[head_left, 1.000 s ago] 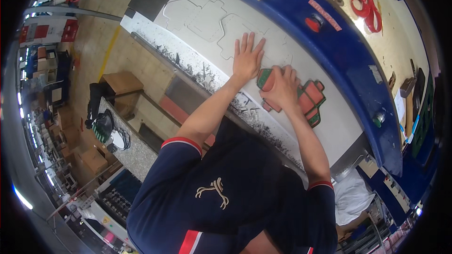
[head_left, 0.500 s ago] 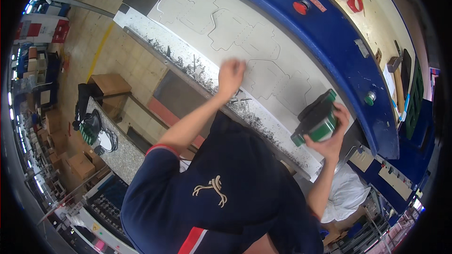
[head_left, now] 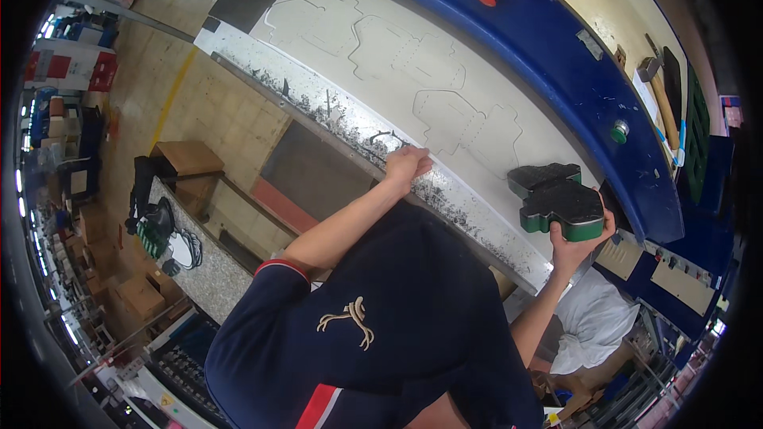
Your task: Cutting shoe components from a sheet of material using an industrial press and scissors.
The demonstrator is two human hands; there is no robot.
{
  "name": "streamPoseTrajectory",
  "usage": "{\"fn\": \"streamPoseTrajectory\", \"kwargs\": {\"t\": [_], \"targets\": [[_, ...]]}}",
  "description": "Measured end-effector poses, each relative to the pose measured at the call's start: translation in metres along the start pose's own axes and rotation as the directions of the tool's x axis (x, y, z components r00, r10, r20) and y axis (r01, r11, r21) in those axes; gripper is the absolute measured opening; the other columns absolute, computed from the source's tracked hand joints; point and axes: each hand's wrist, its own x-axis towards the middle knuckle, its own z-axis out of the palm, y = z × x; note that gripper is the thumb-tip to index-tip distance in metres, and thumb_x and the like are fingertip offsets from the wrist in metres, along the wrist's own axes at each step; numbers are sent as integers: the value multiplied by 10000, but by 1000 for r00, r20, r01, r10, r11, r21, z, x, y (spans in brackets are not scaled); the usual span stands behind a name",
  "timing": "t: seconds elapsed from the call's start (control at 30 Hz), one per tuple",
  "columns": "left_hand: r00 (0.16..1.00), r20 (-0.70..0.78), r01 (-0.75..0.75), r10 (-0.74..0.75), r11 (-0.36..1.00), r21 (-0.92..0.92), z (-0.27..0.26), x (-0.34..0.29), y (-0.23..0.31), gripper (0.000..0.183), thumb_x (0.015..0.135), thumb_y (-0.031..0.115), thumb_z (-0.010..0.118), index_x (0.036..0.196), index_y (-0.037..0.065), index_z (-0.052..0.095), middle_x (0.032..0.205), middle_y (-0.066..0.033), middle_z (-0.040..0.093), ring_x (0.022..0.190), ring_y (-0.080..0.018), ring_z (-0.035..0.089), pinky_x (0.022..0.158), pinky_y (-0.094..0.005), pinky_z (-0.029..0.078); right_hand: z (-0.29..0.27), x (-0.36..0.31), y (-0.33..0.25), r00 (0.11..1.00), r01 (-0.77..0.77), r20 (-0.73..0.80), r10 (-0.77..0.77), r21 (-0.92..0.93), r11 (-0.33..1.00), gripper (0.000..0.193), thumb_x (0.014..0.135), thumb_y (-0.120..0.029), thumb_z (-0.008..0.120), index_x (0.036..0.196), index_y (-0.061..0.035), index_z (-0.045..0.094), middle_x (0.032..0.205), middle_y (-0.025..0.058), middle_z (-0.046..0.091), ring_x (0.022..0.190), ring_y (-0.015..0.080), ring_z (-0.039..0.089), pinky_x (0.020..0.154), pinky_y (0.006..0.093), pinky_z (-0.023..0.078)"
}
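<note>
Running far left to near right, the black-topped green block [head_left: 566, 200] is grasped by the right hand [head_left: 575, 249] at the right end of the pale sheet [head_left: 493, 83], well right of the left hand [head_left: 408, 167], in whose curled fingers any hold cannot be told.

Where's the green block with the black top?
In the head view, the green block is right of centre, held in the person's right hand, near the lower-right end of the pale sheet with cut outlines.
</note>
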Motion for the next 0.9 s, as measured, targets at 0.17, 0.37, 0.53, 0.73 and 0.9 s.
{"fn": "streamPoseTrajectory", "kwargs": {"t": [0.17, 0.37, 0.53, 0.73, 0.9], "targets": [[982, 52, -190, 183, 953, 237, -6, 8, 1, 170, 864, 120, 718, 776, 8, 625, 725, -67, 665, 620, -125, 643, 582, -239, 530, -2, 6, 7, 1000, -1, 29, 1, -11, 1000, 966, 628, -251, 885, 1326, -91, 237, 1402, 243, 411, 1277, 304, 425, 1103, 398, 309], [998, -31, -50, 51, 998, 29, -2, 0, -18, 111, 912, 109, 607, 949, 6, 622, 914, -86, 680, 810, -170, 672, 717, -279, 540, -3, 26, 14, 996, -81, 35, 80, 24, 996, 901, 681, -82, 816, 1375, -70, 240, 1390, 218, 443, 1226, 278, 474, 1058, 369, 378], [980, 139, 182, -141, 920, -348, 6, -6, -21, 350, 889, 45, 527, 1238, 72, 520, 1139, -49, 633, 1077, -183, 589, 945, -359, 445, -11, 36, 29, 998, -30, 51, 30, -2, 1000, 848, 747, -134, 812, 1378, -28, 256, 1357, 224, 468, 1212, 286, 492, 1045, 393, 407], [966, 214, 226, -144, 871, -437, 6, -20, -18, 524, 861, 21, 513, 1363, 133, 415, 1280, -11, 547, 1142, -172, 527, 985, -391, 387, -20, 52, 48, 996, -39, 82, 40, -16, 999, 749, 807, -163, 778, 1357, -17, 290, 1303, 214, 493, 1160, 278, 521, 1012, 414, 443], [991, 105, 107, -79, 948, -300, 8, -15, -28, 409, 891, 142, 504, 1298, 100, 518, 1105, -34, 584, 955, -144, 534, 909, -367, 420, -19, 68, 41, 989, -33, 139, 46, -97, 995, 700, 830, -152, 762, 1340, -6, 306, 1297, 187, 482, 1154, 272, 515, 1028, 409, 428]]}}
